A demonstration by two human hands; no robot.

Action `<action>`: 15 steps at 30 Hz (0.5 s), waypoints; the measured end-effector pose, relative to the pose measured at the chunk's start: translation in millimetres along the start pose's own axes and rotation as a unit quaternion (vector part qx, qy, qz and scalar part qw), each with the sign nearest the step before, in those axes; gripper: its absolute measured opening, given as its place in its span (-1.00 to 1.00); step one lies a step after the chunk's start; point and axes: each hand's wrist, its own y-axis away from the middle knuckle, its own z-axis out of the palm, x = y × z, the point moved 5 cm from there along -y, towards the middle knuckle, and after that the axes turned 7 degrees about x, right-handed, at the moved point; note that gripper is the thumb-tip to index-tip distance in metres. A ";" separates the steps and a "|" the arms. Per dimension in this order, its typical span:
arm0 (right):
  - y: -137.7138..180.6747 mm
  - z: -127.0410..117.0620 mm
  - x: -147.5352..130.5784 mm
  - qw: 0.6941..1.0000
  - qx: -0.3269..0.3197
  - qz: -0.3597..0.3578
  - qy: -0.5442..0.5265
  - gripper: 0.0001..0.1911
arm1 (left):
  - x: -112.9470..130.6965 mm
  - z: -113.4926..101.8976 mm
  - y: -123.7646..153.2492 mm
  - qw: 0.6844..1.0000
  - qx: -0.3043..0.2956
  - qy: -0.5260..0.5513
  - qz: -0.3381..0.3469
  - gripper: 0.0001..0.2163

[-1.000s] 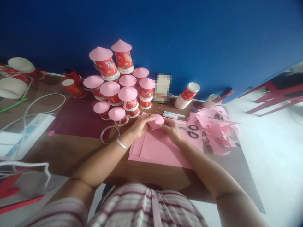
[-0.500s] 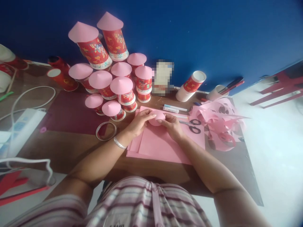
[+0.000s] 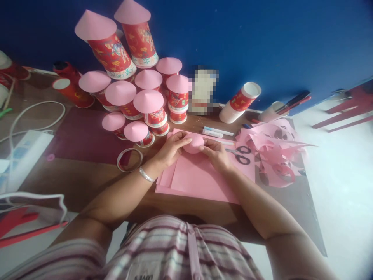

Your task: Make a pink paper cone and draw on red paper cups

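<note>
A small pink paper cone (image 3: 193,144) is held between both hands, above stacked sheets of pink paper (image 3: 198,175). My left hand (image 3: 175,147) pinches its left edge, thumb on top. On the opposite edge, my right hand (image 3: 217,152) grips it with thumb and fingers. Scissors (image 3: 243,154) with dark handles lie on the paper just right of my right hand. Behind the hands rest a glue stick (image 3: 212,133) and a pale blue pen or marker (image 3: 221,130). The undersides of the fingers are hidden.
Red paper-wrapped tubes with pink cone tops (image 3: 148,102) crowd the back left. A roll of tape (image 3: 129,160) lies left of the paper. Pink paper scraps (image 3: 276,149) heap at the right, near a pen cup (image 3: 271,112). A capless tube (image 3: 240,102) stands by the blue wall (image 3: 262,39).
The view has shifted slightly closer. Both hands keep their hold on the pink cone, with hardly any change in finger position.
</note>
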 end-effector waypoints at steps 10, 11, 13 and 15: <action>-1.6 -9.3 -6.2 0.997 0.068 -0.035 0.028 -0.59 | 0.7 -2.7 -0.7 0.999 0.009 0.037 -0.018 -0.75; -1.5 -9.1 -6.0 0.997 0.064 -0.036 0.027 -0.60 | 0.5 -2.3 -0.3 0.999 0.008 0.035 -0.021 -0.75; -1.1 -8.7 -6.1 0.997 0.060 -0.039 0.023 -0.60 | 0.0 -1.7 0.3 0.999 0.004 0.031 -0.026 -0.74; -0.7 -8.6 -6.5 0.997 0.064 -0.040 0.023 -0.56 | -0.7 -1.6 0.6 0.999 -0.002 0.025 -0.032 -0.74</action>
